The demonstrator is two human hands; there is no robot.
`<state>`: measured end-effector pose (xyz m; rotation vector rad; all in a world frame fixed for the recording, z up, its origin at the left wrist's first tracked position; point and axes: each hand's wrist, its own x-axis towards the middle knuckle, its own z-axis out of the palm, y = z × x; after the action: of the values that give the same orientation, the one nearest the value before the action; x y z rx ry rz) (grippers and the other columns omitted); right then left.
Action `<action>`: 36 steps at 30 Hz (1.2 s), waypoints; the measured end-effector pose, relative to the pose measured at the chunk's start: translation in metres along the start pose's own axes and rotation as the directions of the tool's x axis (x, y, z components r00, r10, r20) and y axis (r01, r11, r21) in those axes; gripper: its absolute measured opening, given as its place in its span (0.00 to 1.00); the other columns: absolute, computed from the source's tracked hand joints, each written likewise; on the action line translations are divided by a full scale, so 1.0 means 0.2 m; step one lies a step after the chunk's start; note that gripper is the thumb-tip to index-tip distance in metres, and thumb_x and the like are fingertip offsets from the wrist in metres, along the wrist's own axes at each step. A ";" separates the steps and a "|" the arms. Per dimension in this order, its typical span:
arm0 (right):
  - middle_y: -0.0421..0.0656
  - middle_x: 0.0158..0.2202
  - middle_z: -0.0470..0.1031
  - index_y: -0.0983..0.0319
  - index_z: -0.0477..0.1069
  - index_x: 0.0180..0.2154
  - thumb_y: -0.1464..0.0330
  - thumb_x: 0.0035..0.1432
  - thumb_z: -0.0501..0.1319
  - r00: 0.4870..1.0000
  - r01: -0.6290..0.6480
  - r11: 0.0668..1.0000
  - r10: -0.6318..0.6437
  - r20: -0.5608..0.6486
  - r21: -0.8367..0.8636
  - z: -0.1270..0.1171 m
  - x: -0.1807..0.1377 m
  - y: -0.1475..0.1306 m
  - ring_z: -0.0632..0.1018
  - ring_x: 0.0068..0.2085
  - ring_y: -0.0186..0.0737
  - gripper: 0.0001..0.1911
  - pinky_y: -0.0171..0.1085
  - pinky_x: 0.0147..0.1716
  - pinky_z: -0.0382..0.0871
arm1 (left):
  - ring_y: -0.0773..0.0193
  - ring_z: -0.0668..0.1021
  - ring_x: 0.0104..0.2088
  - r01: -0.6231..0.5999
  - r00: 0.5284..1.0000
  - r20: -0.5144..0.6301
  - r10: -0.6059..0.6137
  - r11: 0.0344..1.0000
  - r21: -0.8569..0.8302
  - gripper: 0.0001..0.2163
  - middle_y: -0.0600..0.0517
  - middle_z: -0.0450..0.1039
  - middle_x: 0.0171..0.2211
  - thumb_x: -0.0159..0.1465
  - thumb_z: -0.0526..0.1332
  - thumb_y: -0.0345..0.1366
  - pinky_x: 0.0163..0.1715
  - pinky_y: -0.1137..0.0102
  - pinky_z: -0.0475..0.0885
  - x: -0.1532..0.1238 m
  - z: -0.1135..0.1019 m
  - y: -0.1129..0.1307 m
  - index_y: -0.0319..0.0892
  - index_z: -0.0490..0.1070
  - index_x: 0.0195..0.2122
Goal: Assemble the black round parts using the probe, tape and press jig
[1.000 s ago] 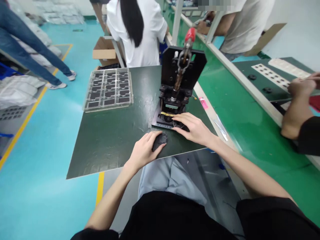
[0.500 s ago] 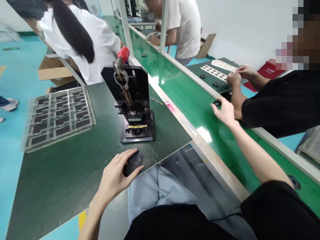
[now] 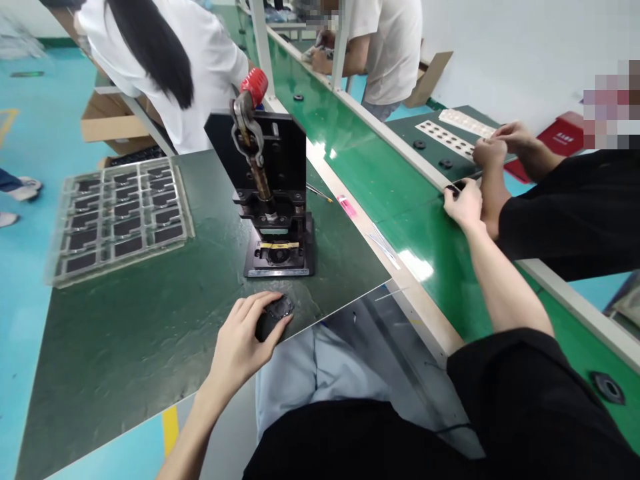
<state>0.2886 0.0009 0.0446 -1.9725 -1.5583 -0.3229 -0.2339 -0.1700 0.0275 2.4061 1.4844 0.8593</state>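
Note:
My left hand point(image 3: 241, 340) rests near the front edge of the dark green work mat point(image 3: 130, 320), its fingers curled round a small black round part point(image 3: 274, 313). Just beyond it stands a black hand press point(image 3: 273, 193) with a red-knobbed lever and a fixture at its base. My right hand point(image 3: 463, 203) is stretched far out to the right over the green conveyor belt point(image 3: 395, 187), pinching a small black ring-shaped part at the belt's far rail, close to a co-worker's hands point(image 3: 493, 150).
A clear tray of several black parts point(image 3: 120, 220) lies at the mat's far left. A pink tag point(image 3: 347, 205) and thin strips lie by the belt edge. Black parts and white sheets lie on a co-worker's mat point(image 3: 445, 137) across the belt. Other people stand behind.
My right hand left the press base and reached right across the belt to its far rail. The view swung right. My left hand stayed on the black part.

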 end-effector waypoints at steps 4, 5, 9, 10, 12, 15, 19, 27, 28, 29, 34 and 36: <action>0.54 0.39 0.84 0.65 0.78 0.38 0.68 0.65 0.62 0.980 0.067 0.997 -0.074 0.183 0.040 -0.18 -0.36 -0.17 0.83 0.36 0.41 0.08 0.36 0.36 0.73 | 0.58 0.79 0.47 -0.014 0.979 0.191 0.064 0.967 -0.254 0.10 0.52 0.81 0.52 0.71 0.62 0.39 0.45 0.64 0.80 0.05 -0.07 -0.06 0.51 0.75 0.52; 0.48 0.37 0.84 0.62 0.79 0.38 0.68 0.66 0.62 0.965 0.115 0.990 -0.130 0.229 0.075 -0.24 -0.48 -0.23 0.82 0.33 0.38 0.08 0.35 0.33 0.72 | 0.58 0.79 0.48 -0.004 0.970 0.232 0.076 0.955 -0.297 0.10 0.53 0.81 0.53 0.71 0.61 0.38 0.45 0.64 0.80 0.06 -0.08 -0.06 0.53 0.75 0.53; 0.43 0.39 0.83 0.59 0.79 0.46 0.63 0.71 0.57 0.798 0.492 0.858 -0.512 0.319 0.148 -0.45 -0.91 -0.50 0.82 0.35 0.40 0.12 0.37 0.30 0.71 | 0.56 0.78 0.52 0.019 0.955 0.284 0.084 0.940 -0.340 0.11 0.52 0.79 0.56 0.71 0.61 0.38 0.49 0.61 0.79 0.10 -0.10 -0.06 0.53 0.76 0.53; 0.45 0.40 0.83 0.59 0.78 0.48 0.62 0.72 0.57 0.759 0.562 0.820 -0.563 0.328 0.106 -0.47 -0.97 -0.54 0.82 0.37 0.41 0.13 0.37 0.31 0.71 | 0.56 0.78 0.54 0.019 0.955 0.283 0.083 0.940 -0.341 0.11 0.52 0.79 0.56 0.71 0.62 0.38 0.51 0.60 0.79 0.10 -0.10 -0.05 0.53 0.76 0.53; 0.47 0.41 0.83 0.60 0.78 0.50 0.61 0.72 0.58 0.707 0.661 0.751 -0.619 0.343 -0.007 -0.49 -1.03 -0.60 0.81 0.40 0.43 0.14 0.38 0.32 0.71 | 0.55 0.78 0.55 0.028 0.963 0.260 0.066 0.940 -0.340 0.12 0.50 0.77 0.57 0.70 0.64 0.39 0.52 0.60 0.78 0.10 -0.09 -0.03 0.50 0.75 0.53; 0.47 0.38 0.82 0.60 0.79 0.47 0.66 0.72 0.59 0.670 0.728 0.673 -0.655 0.350 -0.133 -0.45 -1.03 -0.60 0.79 0.38 0.44 0.10 0.40 0.32 0.70 | 0.56 0.80 0.52 0.078 0.989 0.146 -0.034 0.949 -0.305 0.17 0.47 0.78 0.53 0.66 0.69 0.43 0.44 0.64 0.79 0.06 -0.05 0.00 0.47 0.73 0.54; 0.47 0.34 0.81 0.61 0.79 0.43 0.75 0.71 0.55 0.631 0.771 0.621 -0.714 0.304 -0.141 -0.43 -1.00 -0.57 0.79 0.35 0.45 0.13 0.42 0.33 0.70 | 0.57 0.80 0.45 0.140 0.990 0.037 -0.136 0.974 -0.177 0.21 0.48 0.80 0.47 0.62 0.73 0.47 0.41 0.65 0.80 0.00 0.01 0.04 0.45 0.72 0.52; 0.44 0.34 0.81 0.58 0.74 0.42 0.72 0.70 0.59 0.787 0.581 0.791 -0.606 0.116 0.194 -0.48 -1.01 -0.52 0.82 0.32 0.45 0.06 0.42 0.32 0.75 | 0.57 0.80 0.48 0.113 0.991 0.100 -0.093 0.971 -0.212 0.19 0.49 0.80 0.46 0.66 0.70 0.41 0.50 0.61 0.80 -0.01 0.06 0.08 0.46 0.70 0.55; 0.45 0.33 0.81 0.58 0.74 0.42 0.73 0.70 0.59 0.802 0.566 0.802 -0.589 0.097 0.192 -0.49 -1.01 -0.52 0.82 0.31 0.45 0.06 0.42 0.31 0.75 | 0.57 0.80 0.49 0.107 0.990 0.116 -0.082 0.967 -0.230 0.19 0.49 0.80 0.47 0.65 0.70 0.41 0.50 0.61 0.80 0.00 0.06 0.08 0.46 0.70 0.55; 0.45 0.33 0.82 0.58 0.74 0.42 0.74 0.69 0.59 0.821 0.550 0.817 -0.567 0.066 0.174 -0.50 -1.02 -0.54 0.82 0.31 0.45 0.06 0.42 0.29 0.75 | 0.58 0.80 0.49 0.103 0.988 0.133 -0.071 0.964 -0.245 0.18 0.49 0.80 0.48 0.66 0.70 0.40 0.51 0.61 0.80 0.01 0.06 0.09 0.45 0.70 0.55; 0.44 0.33 0.83 0.57 0.78 0.41 0.74 0.64 0.66 0.935 0.354 0.904 -0.334 -0.124 0.239 -0.55 -0.99 -0.69 0.84 0.32 0.48 0.07 0.44 0.29 0.77 | 0.56 0.79 0.52 0.113 0.979 0.199 -0.053 0.946 -0.305 0.18 0.48 0.79 0.52 0.67 0.68 0.39 0.53 0.59 0.80 0.03 0.05 0.09 0.46 0.70 0.56; 0.43 0.33 0.83 0.56 0.79 0.42 0.72 0.64 0.67 0.965 0.251 0.844 -0.255 -0.056 0.475 -0.51 -0.96 -0.81 0.84 0.32 0.46 0.05 0.44 0.30 0.79 | 0.56 0.79 0.53 0.117 0.976 0.214 -0.046 0.936 -0.333 0.18 0.47 0.79 0.52 0.67 0.68 0.39 0.53 0.58 0.80 0.02 0.04 0.08 0.47 0.70 0.57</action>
<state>0.0989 -0.1912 0.0723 -1.3902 -1.7110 -0.0202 -0.2155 -0.1731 0.0301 2.0900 1.2323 0.7550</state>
